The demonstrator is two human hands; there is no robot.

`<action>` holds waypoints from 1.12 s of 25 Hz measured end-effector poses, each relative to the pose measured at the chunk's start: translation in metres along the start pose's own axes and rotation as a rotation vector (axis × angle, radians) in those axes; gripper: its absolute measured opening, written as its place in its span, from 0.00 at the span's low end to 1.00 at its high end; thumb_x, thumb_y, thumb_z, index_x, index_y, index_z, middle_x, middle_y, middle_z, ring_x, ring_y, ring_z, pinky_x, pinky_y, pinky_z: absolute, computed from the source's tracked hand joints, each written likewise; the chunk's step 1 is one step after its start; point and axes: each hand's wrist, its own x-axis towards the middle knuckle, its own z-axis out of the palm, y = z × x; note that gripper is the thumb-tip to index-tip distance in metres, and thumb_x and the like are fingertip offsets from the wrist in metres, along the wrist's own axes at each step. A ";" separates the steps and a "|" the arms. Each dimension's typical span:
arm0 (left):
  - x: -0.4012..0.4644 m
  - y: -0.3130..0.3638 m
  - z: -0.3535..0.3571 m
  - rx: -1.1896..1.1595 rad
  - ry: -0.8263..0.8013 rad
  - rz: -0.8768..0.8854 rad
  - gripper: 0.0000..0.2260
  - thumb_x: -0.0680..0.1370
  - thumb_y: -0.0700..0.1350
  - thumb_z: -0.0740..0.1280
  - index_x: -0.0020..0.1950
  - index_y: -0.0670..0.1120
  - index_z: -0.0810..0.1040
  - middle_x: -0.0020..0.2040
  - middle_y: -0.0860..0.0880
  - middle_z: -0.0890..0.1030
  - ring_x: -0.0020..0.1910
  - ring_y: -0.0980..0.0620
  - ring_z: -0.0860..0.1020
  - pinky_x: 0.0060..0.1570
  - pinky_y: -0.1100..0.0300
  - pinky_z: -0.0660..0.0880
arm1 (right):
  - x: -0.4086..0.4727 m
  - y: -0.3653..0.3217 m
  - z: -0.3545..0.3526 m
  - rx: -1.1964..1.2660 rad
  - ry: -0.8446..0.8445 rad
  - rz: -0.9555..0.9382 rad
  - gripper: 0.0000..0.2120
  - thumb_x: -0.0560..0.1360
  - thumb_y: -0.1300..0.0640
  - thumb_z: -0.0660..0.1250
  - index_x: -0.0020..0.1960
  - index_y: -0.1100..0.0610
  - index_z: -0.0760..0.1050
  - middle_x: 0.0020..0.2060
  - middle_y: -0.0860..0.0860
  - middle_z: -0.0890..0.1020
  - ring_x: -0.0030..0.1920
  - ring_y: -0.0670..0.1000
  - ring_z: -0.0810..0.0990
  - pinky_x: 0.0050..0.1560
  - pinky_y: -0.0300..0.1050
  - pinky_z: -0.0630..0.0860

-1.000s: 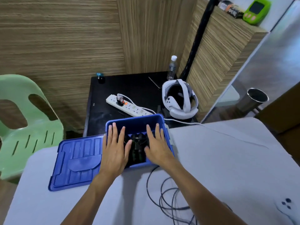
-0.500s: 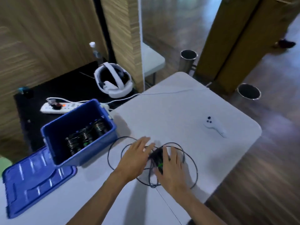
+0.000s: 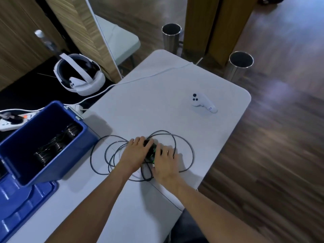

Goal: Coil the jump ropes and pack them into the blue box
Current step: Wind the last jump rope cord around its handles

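White table (image 3: 157, 95): both hands (image 3: 150, 155) clasp jump rope handles (image 3: 150, 149) between them, cord loops (image 3: 184, 151) sprawled around.

1. Your view is evenly lit from overhead; the white surface (image 3: 157, 95) reads bright with a cool bluish cast.
2. Soft shadows fall just beside your left hand (image 3: 135, 153) and right hand (image 3: 165, 162), and a darker one lies to the right of the blue box (image 3: 52, 165).
3. Pale glare patches sit on the wooden floor (image 3: 280, 88) at the upper right.
4. Motion blur smears the floor, the wall panels (image 3: 21, 42) and the bottle (image 3: 44, 41); the middle of your view is sharper.
5. Wide-angle distortion bends straight lines near the edges, and the box leans outward.
6. The black side table (image 3: 35, 95) is dim, its detail lost.
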 end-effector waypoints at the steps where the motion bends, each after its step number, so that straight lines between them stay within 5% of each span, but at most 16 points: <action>1: 0.001 0.001 0.003 0.030 0.024 0.008 0.36 0.60 0.37 0.74 0.68 0.44 0.71 0.56 0.40 0.76 0.53 0.40 0.76 0.52 0.49 0.74 | 0.001 0.003 0.002 -0.016 0.004 -0.012 0.38 0.52 0.51 0.81 0.58 0.61 0.75 0.46 0.57 0.78 0.46 0.59 0.77 0.46 0.55 0.77; 4: -0.001 0.003 0.004 0.052 0.089 0.034 0.32 0.56 0.36 0.74 0.60 0.41 0.75 0.55 0.40 0.77 0.51 0.39 0.76 0.48 0.48 0.76 | 0.001 0.016 -0.005 -0.064 0.042 -0.073 0.34 0.50 0.57 0.80 0.55 0.60 0.75 0.43 0.56 0.78 0.43 0.57 0.76 0.43 0.53 0.75; 7: -0.019 -0.009 -0.021 -0.053 0.050 -0.013 0.28 0.57 0.38 0.76 0.56 0.42 0.74 0.50 0.43 0.76 0.47 0.42 0.76 0.44 0.51 0.75 | 0.005 0.014 -0.035 -0.139 0.074 -0.210 0.36 0.58 0.55 0.77 0.64 0.56 0.71 0.48 0.54 0.78 0.47 0.58 0.76 0.49 0.57 0.73; 12: -0.087 -0.069 -0.093 -0.558 -0.013 -0.313 0.21 0.71 0.39 0.69 0.61 0.45 0.64 0.53 0.47 0.70 0.47 0.46 0.73 0.44 0.55 0.70 | 0.025 -0.032 -0.113 -0.149 0.200 -0.643 0.38 0.70 0.53 0.70 0.77 0.56 0.60 0.59 0.56 0.76 0.54 0.60 0.75 0.48 0.57 0.72; 17: -0.175 -0.118 -0.153 -0.617 0.242 -0.536 0.20 0.71 0.44 0.70 0.58 0.44 0.65 0.52 0.48 0.72 0.47 0.50 0.73 0.44 0.59 0.66 | 0.028 -0.114 -0.199 -0.134 0.302 -1.002 0.39 0.74 0.51 0.66 0.79 0.57 0.51 0.63 0.57 0.71 0.57 0.59 0.72 0.52 0.54 0.71; 22: -0.256 -0.157 -0.194 -0.637 0.439 -0.673 0.23 0.70 0.40 0.70 0.61 0.44 0.64 0.51 0.46 0.76 0.44 0.50 0.75 0.43 0.59 0.71 | 0.010 -0.192 -0.275 -0.170 0.479 -1.240 0.40 0.70 0.46 0.67 0.78 0.55 0.57 0.57 0.55 0.75 0.53 0.59 0.75 0.48 0.53 0.72; 26: -0.292 -0.171 -0.214 -0.678 0.480 -0.705 0.21 0.72 0.39 0.69 0.60 0.45 0.64 0.42 0.49 0.76 0.35 0.57 0.73 0.33 0.68 0.67 | -0.005 -0.221 -0.307 -0.167 0.500 -1.329 0.37 0.72 0.44 0.67 0.76 0.53 0.58 0.55 0.53 0.75 0.52 0.57 0.76 0.44 0.51 0.74; 28: -0.305 -0.175 -0.221 -0.722 0.479 -0.718 0.20 0.73 0.40 0.68 0.61 0.47 0.64 0.43 0.46 0.78 0.34 0.55 0.73 0.35 0.64 0.69 | -0.010 -0.231 -0.318 -0.185 0.512 -1.355 0.32 0.72 0.45 0.69 0.72 0.53 0.62 0.53 0.53 0.75 0.50 0.56 0.76 0.43 0.52 0.76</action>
